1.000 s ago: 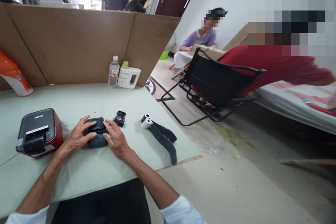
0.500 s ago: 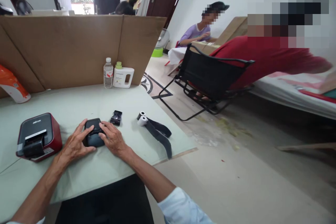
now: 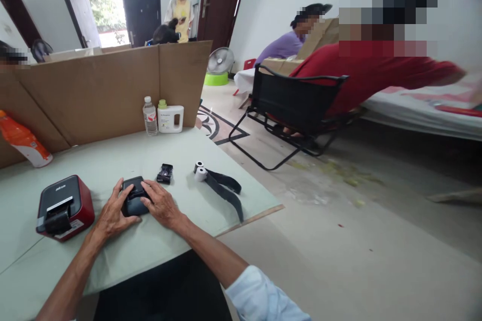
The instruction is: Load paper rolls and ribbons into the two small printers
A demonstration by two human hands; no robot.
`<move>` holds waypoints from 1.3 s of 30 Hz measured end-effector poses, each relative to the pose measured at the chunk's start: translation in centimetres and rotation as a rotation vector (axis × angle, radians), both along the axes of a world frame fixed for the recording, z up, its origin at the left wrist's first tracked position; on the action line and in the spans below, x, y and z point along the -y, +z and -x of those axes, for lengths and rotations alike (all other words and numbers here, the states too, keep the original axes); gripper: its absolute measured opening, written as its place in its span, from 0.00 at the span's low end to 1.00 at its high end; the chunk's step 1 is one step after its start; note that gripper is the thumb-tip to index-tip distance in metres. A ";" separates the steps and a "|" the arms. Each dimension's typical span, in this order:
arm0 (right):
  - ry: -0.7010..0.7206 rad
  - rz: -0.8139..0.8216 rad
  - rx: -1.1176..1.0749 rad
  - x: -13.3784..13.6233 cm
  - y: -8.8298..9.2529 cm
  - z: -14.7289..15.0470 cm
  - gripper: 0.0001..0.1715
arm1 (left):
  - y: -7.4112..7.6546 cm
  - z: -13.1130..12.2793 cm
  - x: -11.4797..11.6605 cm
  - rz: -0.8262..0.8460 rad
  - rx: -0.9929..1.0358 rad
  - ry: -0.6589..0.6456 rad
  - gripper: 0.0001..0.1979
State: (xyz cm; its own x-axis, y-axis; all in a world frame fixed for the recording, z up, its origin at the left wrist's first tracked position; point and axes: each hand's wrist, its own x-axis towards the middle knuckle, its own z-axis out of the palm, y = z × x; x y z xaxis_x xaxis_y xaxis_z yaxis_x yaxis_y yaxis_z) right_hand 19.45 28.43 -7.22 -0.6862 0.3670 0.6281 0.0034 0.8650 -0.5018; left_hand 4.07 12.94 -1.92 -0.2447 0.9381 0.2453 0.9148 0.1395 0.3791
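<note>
A small black rounded device with a raised part on top lies on the table between my hands; its exact kind I cannot make out. My left hand holds its left side, thumb along the near edge and fingers on the far left. From the right, my right hand presses its fingers on the top and right edge. A small shiny black piece lies just beyond my right hand. Farther right are two small rolls with black strips trailing from them.
A red and black box-shaped machine stands left. Along the cardboard screen are an orange bottle, a clear bottle and a white jug. A black folding chair holds a person in red. A fan stands behind.
The view has tilted up and shifted slightly. Both hands stay on the black device with little change. The person in purple has leaned down behind the cardboard.
</note>
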 end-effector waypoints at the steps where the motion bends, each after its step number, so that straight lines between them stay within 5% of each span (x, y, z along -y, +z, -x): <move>1: -0.003 -0.002 -0.012 0.0 0.0 0.1 0.27 | 0.1 0.0 -0.1 0.005 0.003 0.005 0.51; 7: -0.133 -0.016 -0.026 -1.4 0.7 0.1 0.24 | 0.0 0.3 -0.4 0.019 -0.006 0.023 0.52; 12: -0.330 -0.016 0.248 -5.5 2.9 -1.1 0.31 | -0.6 0.5 -0.4 -0.023 -0.015 0.011 0.49; 16: -0.294 -0.047 0.420 -7.0 3.1 -1.5 0.19 | -1.1 0.7 -0.4 -0.029 -0.010 0.020 0.49; 20: -0.317 -0.062 0.423 -6.7 2.3 -2.3 0.11 | -1.3 0.8 -0.5 -0.035 -0.012 0.017 0.51; 27: -0.341 -0.089 0.416 -6.1 1.8 -5.6 0.15 | -1.4 1.0 -0.6 -0.044 0.030 0.021 0.50; 30: -0.302 -0.095 0.305 -5.0 1.9 -4.5 0.21 | -1.4 0.9 -0.7 -0.045 0.028 0.017 0.50; 35: -0.043 -0.123 0.129 -1.8 1.7 -0.7 0.26 | -0.8 0.8 -0.8 0.005 0.004 0.010 0.51; 39: -0.040 -0.090 0.131 -0.5 1.2 0.8 0.26 | -0.4 0.8 -1.1 0.035 -0.003 0.013 0.52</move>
